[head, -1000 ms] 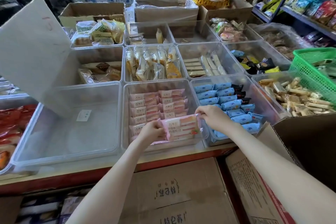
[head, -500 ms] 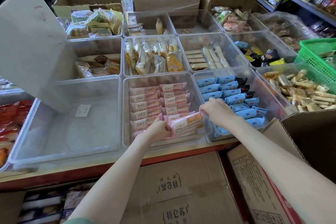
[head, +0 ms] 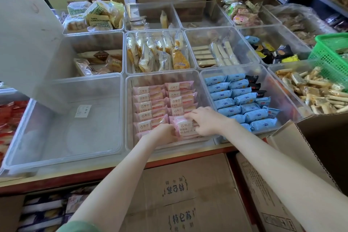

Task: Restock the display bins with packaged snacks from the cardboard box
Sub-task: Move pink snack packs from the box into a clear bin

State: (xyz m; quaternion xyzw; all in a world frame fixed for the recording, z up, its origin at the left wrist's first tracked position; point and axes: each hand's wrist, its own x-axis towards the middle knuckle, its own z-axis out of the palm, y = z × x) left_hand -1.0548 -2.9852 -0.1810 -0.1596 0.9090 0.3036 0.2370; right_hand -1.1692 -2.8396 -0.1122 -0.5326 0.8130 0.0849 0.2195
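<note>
A clear display bin (head: 130, 111) in the front row holds two columns of pink packaged snacks (head: 148, 100). My left hand (head: 163, 134) and my right hand (head: 205, 120) both grip one pink snack packet (head: 185, 128), which lies low in the near right corner of this bin, on top of the right column. The left hand pinches its near left end, the right hand its right end. An open cardboard box (head: 323, 149) stands at the lower right; its contents are hidden.
An empty clear bin (head: 75, 128) with a raised lid (head: 28, 39) sits to the left. A bin of blue packets (head: 243, 103) is to the right. More snack bins fill the rows behind. A green basket (head: 331, 52) is at far right. Closed cartons (head: 180, 194) stand below the counter.
Both hands have lowered the pink packet from above the bin's front edge down into the near right corner of the bin. The camera has tilted slightly down.
</note>
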